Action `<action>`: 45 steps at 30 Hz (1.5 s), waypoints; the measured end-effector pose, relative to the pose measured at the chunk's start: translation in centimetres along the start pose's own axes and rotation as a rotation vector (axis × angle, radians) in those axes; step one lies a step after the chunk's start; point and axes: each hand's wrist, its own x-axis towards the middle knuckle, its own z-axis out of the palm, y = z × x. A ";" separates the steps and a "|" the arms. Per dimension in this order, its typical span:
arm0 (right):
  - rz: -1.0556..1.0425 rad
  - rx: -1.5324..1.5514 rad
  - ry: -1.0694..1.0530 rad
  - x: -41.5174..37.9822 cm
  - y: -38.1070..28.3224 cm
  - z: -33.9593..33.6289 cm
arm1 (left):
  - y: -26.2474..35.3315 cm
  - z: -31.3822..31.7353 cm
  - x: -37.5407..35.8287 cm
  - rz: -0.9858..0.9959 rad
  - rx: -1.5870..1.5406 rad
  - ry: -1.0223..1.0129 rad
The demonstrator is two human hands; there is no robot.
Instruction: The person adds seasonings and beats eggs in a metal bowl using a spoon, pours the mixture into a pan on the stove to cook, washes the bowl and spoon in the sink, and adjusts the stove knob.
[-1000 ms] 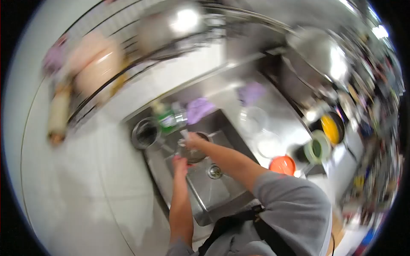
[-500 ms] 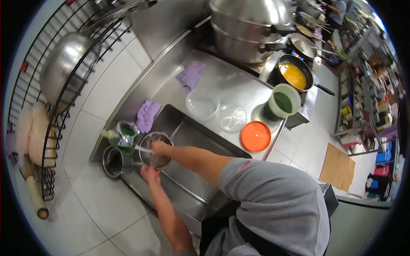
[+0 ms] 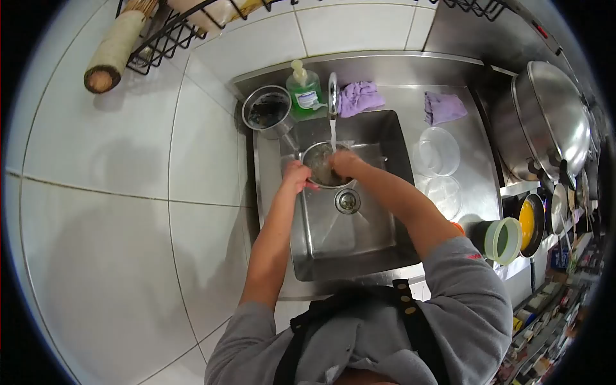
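I stand over a steel sink (image 3: 378, 244). My left hand (image 3: 296, 174) grips the rim of a small steel bowl (image 3: 319, 165) held in the basin. My right hand (image 3: 343, 163) is inside the bowl, fingers closed on something I cannot make out. Water runs from the tap (image 3: 332, 96) straight down into the bowl. The drain (image 3: 347, 201) lies just in front of the bowl.
A steel cup (image 3: 267, 110), green soap bottle (image 3: 304, 90) and purple cloth (image 3: 358, 97) line the sink's back edge. Another purple cloth (image 3: 444, 107), clear lids (image 3: 439, 151), a green tub (image 3: 502, 240) and a pan of yellow liquid (image 3: 527, 220) sit right. Large pots (image 3: 555, 122) stand beyond.
The camera view has swung round so the sink now sits straight ahead. Both hands stay on the bowl under the running tap.
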 end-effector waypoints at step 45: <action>0.648 1.614 0.129 -6.9 1.2 5.5 | -3.9 1.2 -12.1 1.329 0.726 0.617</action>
